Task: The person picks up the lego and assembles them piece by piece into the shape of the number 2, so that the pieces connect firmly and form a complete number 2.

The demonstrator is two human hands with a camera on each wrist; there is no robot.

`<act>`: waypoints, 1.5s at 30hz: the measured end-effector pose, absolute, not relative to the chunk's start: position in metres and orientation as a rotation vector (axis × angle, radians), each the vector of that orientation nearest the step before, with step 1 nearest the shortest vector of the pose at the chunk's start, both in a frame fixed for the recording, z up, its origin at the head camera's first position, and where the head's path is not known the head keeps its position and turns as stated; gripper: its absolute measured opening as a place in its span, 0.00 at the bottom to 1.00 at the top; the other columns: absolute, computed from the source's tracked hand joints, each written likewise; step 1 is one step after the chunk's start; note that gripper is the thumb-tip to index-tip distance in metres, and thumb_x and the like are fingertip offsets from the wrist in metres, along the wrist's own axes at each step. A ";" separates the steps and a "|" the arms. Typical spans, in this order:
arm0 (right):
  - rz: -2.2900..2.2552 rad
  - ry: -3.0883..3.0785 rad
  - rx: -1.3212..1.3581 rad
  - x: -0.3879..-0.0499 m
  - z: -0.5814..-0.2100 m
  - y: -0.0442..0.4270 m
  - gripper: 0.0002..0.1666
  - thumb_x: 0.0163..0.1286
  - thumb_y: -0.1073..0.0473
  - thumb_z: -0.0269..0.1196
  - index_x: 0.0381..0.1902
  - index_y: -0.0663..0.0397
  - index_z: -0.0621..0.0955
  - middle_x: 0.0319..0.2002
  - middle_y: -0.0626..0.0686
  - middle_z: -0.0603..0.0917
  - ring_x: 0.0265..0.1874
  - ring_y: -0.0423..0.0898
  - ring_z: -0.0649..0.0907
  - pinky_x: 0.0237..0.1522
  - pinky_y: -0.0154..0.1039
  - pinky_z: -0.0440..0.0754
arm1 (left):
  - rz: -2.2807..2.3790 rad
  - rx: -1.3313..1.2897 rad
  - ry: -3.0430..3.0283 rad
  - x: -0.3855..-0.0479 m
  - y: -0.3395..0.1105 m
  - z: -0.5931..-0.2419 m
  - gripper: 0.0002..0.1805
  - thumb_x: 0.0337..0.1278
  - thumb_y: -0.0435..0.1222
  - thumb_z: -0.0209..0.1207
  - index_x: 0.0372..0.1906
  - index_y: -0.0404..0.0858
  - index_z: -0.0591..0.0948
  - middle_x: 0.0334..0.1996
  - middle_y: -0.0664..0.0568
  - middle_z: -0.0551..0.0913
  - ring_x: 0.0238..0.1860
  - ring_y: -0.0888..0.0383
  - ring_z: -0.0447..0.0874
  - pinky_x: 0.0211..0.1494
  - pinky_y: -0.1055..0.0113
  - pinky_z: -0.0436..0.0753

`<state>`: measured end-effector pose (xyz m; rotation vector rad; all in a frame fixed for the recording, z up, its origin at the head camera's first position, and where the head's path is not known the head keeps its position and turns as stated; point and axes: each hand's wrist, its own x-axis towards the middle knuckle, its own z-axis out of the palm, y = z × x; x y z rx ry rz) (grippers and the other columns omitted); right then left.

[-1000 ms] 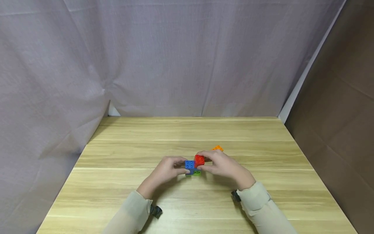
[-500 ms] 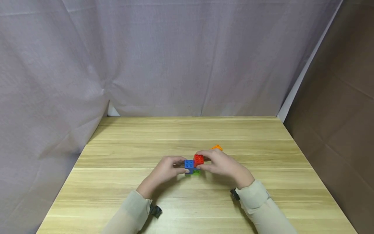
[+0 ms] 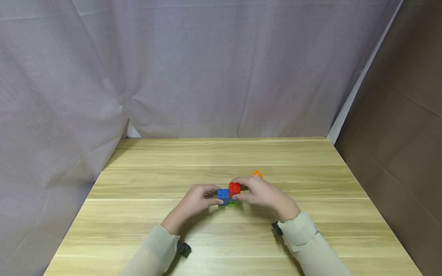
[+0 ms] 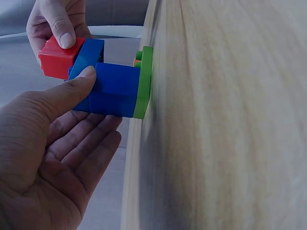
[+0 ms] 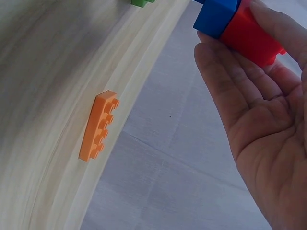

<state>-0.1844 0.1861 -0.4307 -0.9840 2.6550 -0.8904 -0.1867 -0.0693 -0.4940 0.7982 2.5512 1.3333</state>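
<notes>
A small stack of toy building bricks stands near the middle of the table. Its base is a flat green plate [image 4: 145, 84], with a blue brick [image 4: 116, 88] on it. Across the top lies a second blue brick [image 3: 223, 193], which overhangs toward the right. On that overhanging end sits a red brick [image 3: 235, 188]. My left hand [image 3: 197, 199] pinches the blue bricks, thumb on the near side and fingers behind. My right hand [image 3: 260, 194] grips the red brick between thumb and fingers. The red brick's underside is partly hidden by those fingers.
An orange studded brick [image 5: 98, 127] lies on the wooden table [image 3: 221, 237] just beyond my right hand. Grey cloth [image 3: 193, 69] hangs behind the table, and a brown cloth [image 3: 397, 126] along its right side.
</notes>
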 end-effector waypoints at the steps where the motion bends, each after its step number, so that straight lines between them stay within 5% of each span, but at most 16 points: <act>1: -0.887 2.656 -0.980 -0.184 -0.431 0.186 0.18 0.66 0.53 0.71 0.52 0.48 0.82 0.41 0.40 0.86 0.42 0.39 0.84 0.50 0.47 0.85 | 1.333 0.797 2.551 -0.187 -0.069 -0.494 0.16 0.58 0.45 0.71 0.50 0.48 0.87 0.43 0.63 0.87 0.45 0.65 0.85 0.54 0.65 0.82; 45: -0.870 2.642 -0.971 -0.186 -0.425 0.180 0.18 0.65 0.56 0.72 0.51 0.52 0.83 0.39 0.41 0.86 0.33 0.38 0.82 0.38 0.36 0.82 | 1.336 0.808 2.538 -0.188 -0.071 -0.493 0.16 0.58 0.45 0.71 0.51 0.47 0.86 0.43 0.63 0.88 0.45 0.62 0.86 0.54 0.64 0.82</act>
